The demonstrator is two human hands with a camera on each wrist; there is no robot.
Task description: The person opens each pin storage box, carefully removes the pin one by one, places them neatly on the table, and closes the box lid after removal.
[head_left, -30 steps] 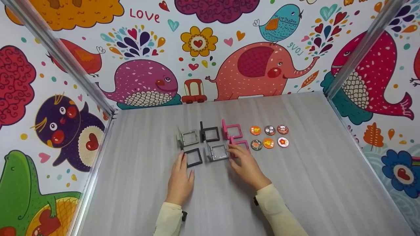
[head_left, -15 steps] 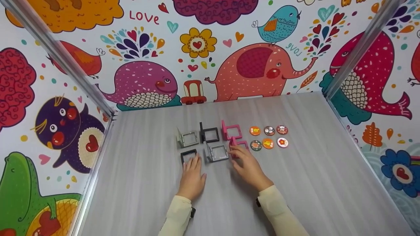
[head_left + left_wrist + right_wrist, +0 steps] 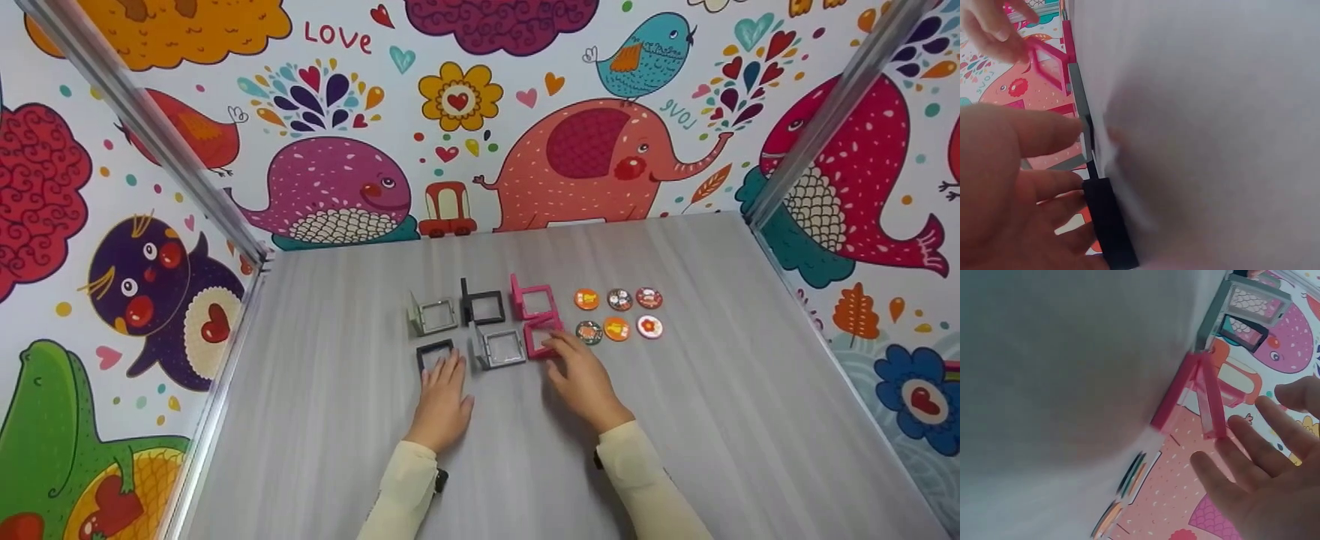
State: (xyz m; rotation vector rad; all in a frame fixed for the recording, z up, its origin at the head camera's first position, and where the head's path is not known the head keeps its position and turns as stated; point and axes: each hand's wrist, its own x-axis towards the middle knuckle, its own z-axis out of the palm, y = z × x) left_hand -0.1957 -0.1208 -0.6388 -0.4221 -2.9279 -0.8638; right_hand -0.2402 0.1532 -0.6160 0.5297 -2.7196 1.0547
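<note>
My left hand (image 3: 442,409) lies with extended fingers across the near side of a flat black square frame (image 3: 435,346). In the left wrist view, its fingertips touch the side of that black frame (image 3: 1109,222). My right hand (image 3: 589,382) has its fingers at the front pink hinged frame (image 3: 534,352). The right wrist view shows relaxed fingers beside the partly lowered lid (image 3: 1211,399), above the pink base (image 3: 1176,391); whether they touch it is hard to tell. Between my hands stands a grey hinged frame (image 3: 507,364), its lid raised.
Behind are a pale green frame (image 3: 415,313), another black frame (image 3: 466,298) and another pink frame (image 3: 516,295), all with raised lids. Several round badges, one of them a flower badge (image 3: 650,327), lie in two rows at the right. A patterned wall (image 3: 450,161) bounds the table.
My left hand shifted right, from the black frame's left side to its near edge, and the frame slid slightly back and left. The front pink lid tilted lower as my right hand moved slightly right.
</note>
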